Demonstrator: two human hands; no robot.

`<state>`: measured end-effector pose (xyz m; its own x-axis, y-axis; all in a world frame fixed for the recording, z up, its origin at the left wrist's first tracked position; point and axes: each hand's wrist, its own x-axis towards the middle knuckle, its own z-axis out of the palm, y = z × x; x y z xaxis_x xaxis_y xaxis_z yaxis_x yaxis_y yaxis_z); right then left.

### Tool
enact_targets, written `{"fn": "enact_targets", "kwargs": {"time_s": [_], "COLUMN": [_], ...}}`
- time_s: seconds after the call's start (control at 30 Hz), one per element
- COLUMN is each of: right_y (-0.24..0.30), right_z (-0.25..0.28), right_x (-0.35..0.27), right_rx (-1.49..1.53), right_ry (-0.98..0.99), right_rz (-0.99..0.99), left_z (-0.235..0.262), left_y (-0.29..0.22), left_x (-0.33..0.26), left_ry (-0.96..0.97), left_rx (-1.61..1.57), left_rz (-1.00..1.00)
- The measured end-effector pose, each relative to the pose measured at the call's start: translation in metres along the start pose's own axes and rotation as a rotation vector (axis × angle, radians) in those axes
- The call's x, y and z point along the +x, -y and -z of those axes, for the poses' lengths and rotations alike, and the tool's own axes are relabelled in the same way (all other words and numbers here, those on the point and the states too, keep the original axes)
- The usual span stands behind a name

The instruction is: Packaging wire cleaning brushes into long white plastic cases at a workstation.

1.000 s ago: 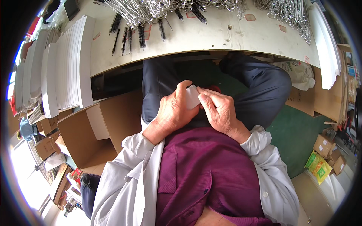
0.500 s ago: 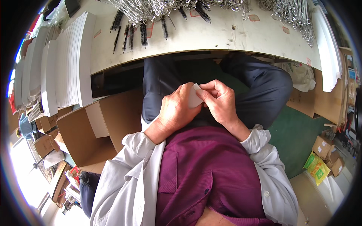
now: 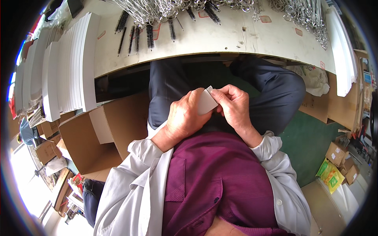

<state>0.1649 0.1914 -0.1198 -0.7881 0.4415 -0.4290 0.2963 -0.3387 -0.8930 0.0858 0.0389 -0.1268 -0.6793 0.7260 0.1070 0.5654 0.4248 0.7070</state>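
In front of my belly I hold a white cardboard box (image 3: 207, 103), one pale face of it showing between my hands and a narrow flap at its top edge. My left hand (image 3: 184, 112) is wrapped round its left side, the back of the hand turned up. The bent thumb and fingers of my right hand (image 3: 233, 103) pinch the flap at the upper right corner. How far the box reaches below my hands is hidden.
Ahead stands a worktable (image 3: 220, 37) with a heap of wire-handled brushes (image 3: 189, 10) and black bristle heads (image 3: 150, 37). Long white boxes (image 3: 75, 63) stack at left, more white boxes (image 3: 343, 51) at right. An open brown carton (image 3: 128, 133) sits beside my left leg.
My right hand has shifted slightly right, and more of the white box's face and corner shows. My left hand keeps its hold almost in place.
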Motion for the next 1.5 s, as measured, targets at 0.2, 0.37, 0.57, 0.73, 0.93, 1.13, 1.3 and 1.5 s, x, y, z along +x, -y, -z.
{"fn": "enact_targets", "kwargs": {"time_s": [0.2,0.37,0.57,0.73,0.93,1.13,1.3,1.5], "right_y": [-0.011,-0.013,-0.014,-0.016,0.003,-0.003,-0.013,-0.009], "right_z": [-0.002,-0.004,-0.007,-0.01,-0.004,-0.004,-0.008,-0.017], "right_x": [-0.005,-0.009,-0.005,-0.008,-0.015,-0.016,-0.011,-0.008], "right_rx": [-0.256,-0.149,-0.398,-0.429,-0.314,-0.365,-0.467,-0.369], "right_ry": [-0.012,0.083,0.153,0.156,0.217,0.226,0.217,0.223], "right_rz": [0.332,0.309,0.543,0.594,0.211,0.233,0.438,0.414], "left_z": [0.006,0.011,0.011,0.008,0.014,0.014,0.013,0.014], "left_y": [-0.005,-0.004,0.002,0.01,0.002,0.0,0.004,0.005], "left_x": [0.001,0.004,0.003,0.0,0.006,0.004,0.005,0.005], "left_ry": [-0.022,-0.001,0.023,0.008,0.026,0.05,0.02,-0.066], "left_rx": [-0.006,-0.01,-0.022,-0.024,-0.085,-0.085,-0.056,0.011], "left_rz": [0.019,0.079,0.082,0.049,0.124,0.135,0.132,0.095]}}
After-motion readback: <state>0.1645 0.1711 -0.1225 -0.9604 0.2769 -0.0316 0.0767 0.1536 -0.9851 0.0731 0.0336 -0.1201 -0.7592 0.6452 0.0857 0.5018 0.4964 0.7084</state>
